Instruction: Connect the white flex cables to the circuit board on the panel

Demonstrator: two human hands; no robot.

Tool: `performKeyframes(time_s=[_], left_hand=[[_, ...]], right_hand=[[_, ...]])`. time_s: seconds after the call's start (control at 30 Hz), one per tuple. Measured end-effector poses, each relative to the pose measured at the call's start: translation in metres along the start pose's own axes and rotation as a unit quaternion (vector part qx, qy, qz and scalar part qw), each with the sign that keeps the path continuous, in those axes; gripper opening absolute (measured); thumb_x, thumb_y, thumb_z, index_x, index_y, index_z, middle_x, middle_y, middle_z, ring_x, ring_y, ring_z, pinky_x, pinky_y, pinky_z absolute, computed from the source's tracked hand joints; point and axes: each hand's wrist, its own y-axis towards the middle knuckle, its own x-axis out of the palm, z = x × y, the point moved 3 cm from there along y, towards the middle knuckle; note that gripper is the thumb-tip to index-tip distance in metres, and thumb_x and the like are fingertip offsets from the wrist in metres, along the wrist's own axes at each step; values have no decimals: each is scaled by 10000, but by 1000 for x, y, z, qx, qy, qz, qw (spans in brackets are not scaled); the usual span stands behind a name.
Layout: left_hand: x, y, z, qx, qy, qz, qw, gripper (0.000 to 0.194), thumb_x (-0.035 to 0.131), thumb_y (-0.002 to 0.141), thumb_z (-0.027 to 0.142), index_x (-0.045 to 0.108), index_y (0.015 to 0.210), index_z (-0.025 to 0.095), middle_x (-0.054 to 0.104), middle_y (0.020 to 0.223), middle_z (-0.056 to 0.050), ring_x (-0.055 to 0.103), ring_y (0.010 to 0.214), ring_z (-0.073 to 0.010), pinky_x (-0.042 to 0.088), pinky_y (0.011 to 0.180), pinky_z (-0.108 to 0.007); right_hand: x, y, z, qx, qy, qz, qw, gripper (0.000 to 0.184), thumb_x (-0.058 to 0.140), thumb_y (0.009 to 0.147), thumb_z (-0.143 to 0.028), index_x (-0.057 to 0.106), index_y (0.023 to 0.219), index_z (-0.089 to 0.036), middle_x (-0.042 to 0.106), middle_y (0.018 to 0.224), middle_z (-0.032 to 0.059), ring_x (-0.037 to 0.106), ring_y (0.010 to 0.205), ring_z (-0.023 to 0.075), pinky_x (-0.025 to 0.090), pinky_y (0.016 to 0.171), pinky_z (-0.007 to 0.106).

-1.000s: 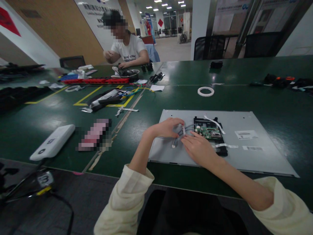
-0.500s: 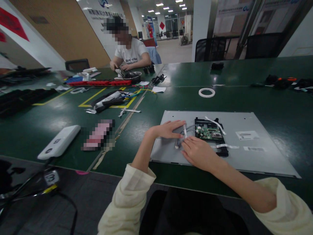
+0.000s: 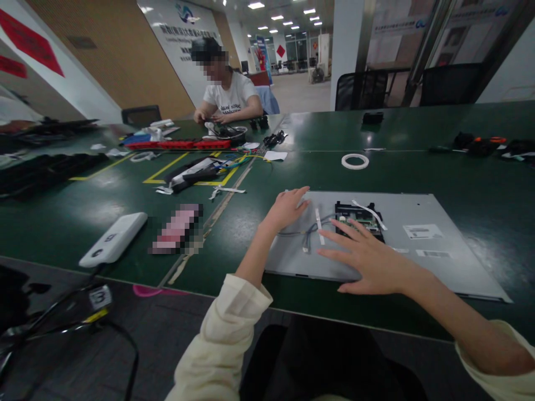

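Note:
A flat grey metal panel [image 3: 401,206] lies on the green table in front of me. Grey cables [image 3: 307,236] run across its left part, under a strip of white tape [image 3: 320,225]. My left hand [image 3: 288,209] is open over the panel's far left corner, holding nothing. With fingers spread, my right hand [image 3: 368,259] hovers at the near side of the black bracket [image 3: 343,209], partly hiding it and its green circuit board [image 3: 346,221]. Another white tape strip [image 3: 370,211] crosses the bracket's far corner. Whether either hand touches the panel I cannot tell.
Beyond the panel lies a white tape roll [image 3: 355,161]. To the left are a white power bank [image 3: 112,239], a blurred-out pink object [image 3: 178,228] and a black-and-white bundle with wires [image 3: 196,172]. A person [image 3: 229,92] sits across the table [image 3: 234,234].
My hands have come off the tape strip and moved apart. The left went up and away, the right moved right with its fingers spreading. The tape now lies across the cables.

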Motion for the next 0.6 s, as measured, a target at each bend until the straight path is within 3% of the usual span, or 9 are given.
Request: performKeyframes(time_s=[0.07, 0.17, 0.23, 0.4, 0.6], left_hand=[[-4, -1, -1, -18, 48, 31, 998, 431, 360, 930, 353, 397, 1333, 205, 549, 1269, -84, 488, 1175, -218, 301, 1016, -411], [-11, -1, -1, -29, 86, 56, 994, 360, 377, 924, 312, 486, 1250, 206, 598, 1184, -76, 523, 1110, -215, 291, 1010, -414], [-15, 0, 0, -28, 99, 71, 992, 320, 379, 920, 287, 532, 1189, 205, 618, 1138, -69, 537, 1077, -210, 300, 996, -402], [-20, 1, 3, -29, 106, 101, 989, 286, 387, 910, 271, 569, 1121, 207, 629, 1086, -57, 548, 1036, -204, 329, 956, -379], [-23, 1, 4, -40, 102, 112, 988, 275, 403, 898, 246, 579, 1105, 209, 623, 1097, -55, 541, 1047, -201, 340, 941, -364]], right_hand=[[-2, -20, 22, 58, -13, -18, 998, 741, 560, 771, -588, 328, 1414, -302, 138, 1520, 47, 97, 1378, 339, 165, 1074, 585], [-3, -58, 56, 163, -29, -28, 986, 697, 497, 813, -589, 288, 1428, -338, 108, 1525, 26, 81, 1376, 356, 170, 1056, 615], [-2, -82, 68, 193, -26, -50, 980, 720, 505, 798, -606, 265, 1433, -365, 76, 1529, 9, 73, 1370, 380, 173, 1045, 634], [9, -119, 58, 193, 21, -100, 976, 864, 548, 714, -685, 194, 1446, -393, -55, 1529, -17, 65, 1364, 399, 234, 1031, 628], [18, -124, 47, 202, -3, -104, 974, 760, 464, 789, -659, 172, 1445, -409, -30, 1529, -19, 81, 1374, 357, 184, 1047, 625]])
